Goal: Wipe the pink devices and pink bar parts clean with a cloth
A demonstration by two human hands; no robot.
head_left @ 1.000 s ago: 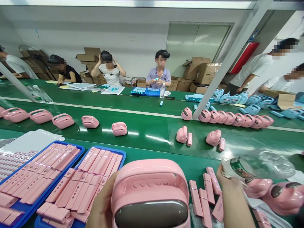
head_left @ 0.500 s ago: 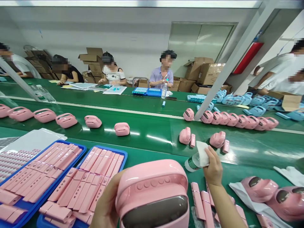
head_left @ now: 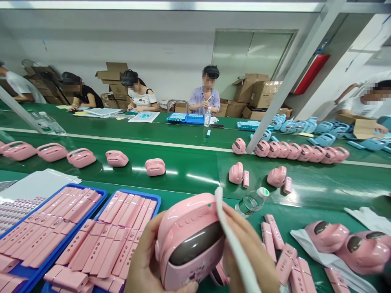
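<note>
In the middle foreground is a glossy pink device (head_left: 186,221) with a carrying handle, a row of round buttons, a dark oval window and a printed picture low on its front. My left hand (head_left: 143,254) wraps around its left side, thumb near the lower front edge. A folded white cloth (head_left: 230,234) is in my right hand (head_left: 249,248), against the device's right side. The cloth partly hides the contact there. Beside my right hand lie several loose pink bar-shaped pieces (head_left: 285,262).
Blue trays (head_left: 157,199) of pink pieces stand at left. A water bottle (head_left: 249,203) lies beyond my right hand. More pink devices (head_left: 363,252) rest on white cloth at right; others (head_left: 154,167) line the green belt (head_left: 195,183). People sit across the bench.
My right hand has come back from beside the bottle with the white cloth, down to the device's right side. The device has turned and tilted slightly, and its printed front now shows.
</note>
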